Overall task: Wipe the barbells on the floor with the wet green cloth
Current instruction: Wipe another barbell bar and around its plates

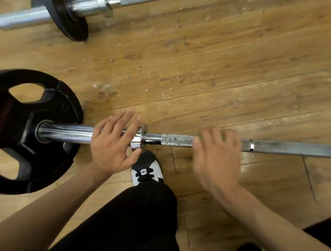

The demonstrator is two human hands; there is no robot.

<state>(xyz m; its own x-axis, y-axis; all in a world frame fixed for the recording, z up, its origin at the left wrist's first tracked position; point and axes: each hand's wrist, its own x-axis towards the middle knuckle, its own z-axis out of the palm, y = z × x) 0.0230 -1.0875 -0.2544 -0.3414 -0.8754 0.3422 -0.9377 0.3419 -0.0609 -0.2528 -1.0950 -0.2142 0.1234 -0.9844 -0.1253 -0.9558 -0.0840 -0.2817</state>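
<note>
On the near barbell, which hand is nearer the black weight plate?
Left. The left hand lies on the chrome sleeve just right of the black weight plate; the right hand grips the knurled shaft farther right, green cloth under its fingers.

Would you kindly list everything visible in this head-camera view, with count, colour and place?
near barbell: 1, silver, across the lower middle.
far barbell: 1, silver, top left.
near plate: 1, black, on the near barbell's left end.
far plate: 1, black, on the far barbell.
green cloth: 1, green, on the near barbell, mostly hidden under the right grip.
floor: 1, brown wood, scuffed.
shoe: 1, black and white, beneath the near barbell's collar.
trouser leg: 1, black, bottom centre.
left grip: fingers straight, resting on the near barbell's sleeve.
right grip: blurred, curled over the cloth.
</note>
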